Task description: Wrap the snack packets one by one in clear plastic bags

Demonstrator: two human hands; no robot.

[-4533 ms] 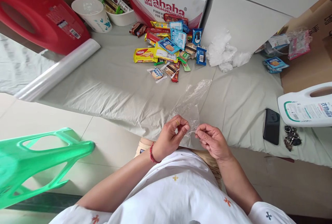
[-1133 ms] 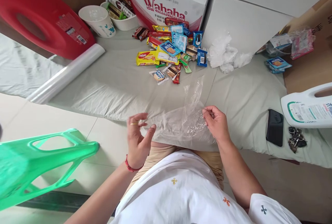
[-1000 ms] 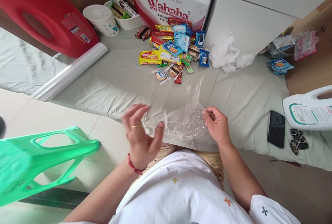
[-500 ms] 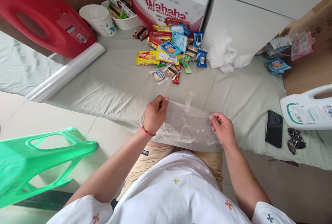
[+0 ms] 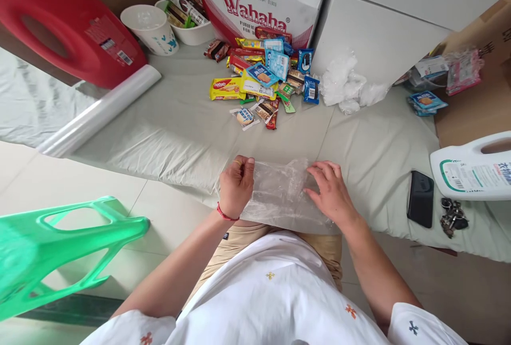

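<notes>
Both hands low and close together in front of the body.
The left hand (image 5: 237,188) is curled with knuckles up, thumb and fingertips pinched together at its far end; the bare left forearm (image 5: 179,273) runs in from the lower left, wrist straight. The right hand (image 5: 330,193) lies palm down, its fingers (image 5: 324,173) stretched out and slightly spread, angled toward the left hand; the right forearm (image 5: 371,276) comes in from the lower right.
</notes>
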